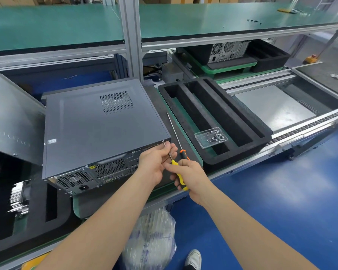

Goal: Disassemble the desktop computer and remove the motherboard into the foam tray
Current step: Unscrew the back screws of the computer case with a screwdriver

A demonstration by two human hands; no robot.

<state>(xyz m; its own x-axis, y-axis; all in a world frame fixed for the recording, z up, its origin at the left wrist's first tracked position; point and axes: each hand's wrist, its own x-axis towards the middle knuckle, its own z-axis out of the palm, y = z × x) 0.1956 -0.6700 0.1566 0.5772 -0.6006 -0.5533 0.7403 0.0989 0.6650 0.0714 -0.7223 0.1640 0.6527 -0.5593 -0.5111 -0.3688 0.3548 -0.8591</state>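
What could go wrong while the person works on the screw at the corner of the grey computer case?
Fingers of the left hand pinch the shaft of the yellow-handled screwdriver beside the small silver screw; if the tip slips, it may jab them. The screw sits at the edge of the grey metal computer case; once loose it may drop, because the clear plastic screw tray lies apart on the black foam tray.

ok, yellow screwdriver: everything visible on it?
The yellow screwdriver has a plastic-looking yellow-and-black handle and a thin metal shaft. It slants up-left, tip at a screw on the rear top corner of the computer case. The right hand grips the handle; the left hand pinches the shaft near the tip.
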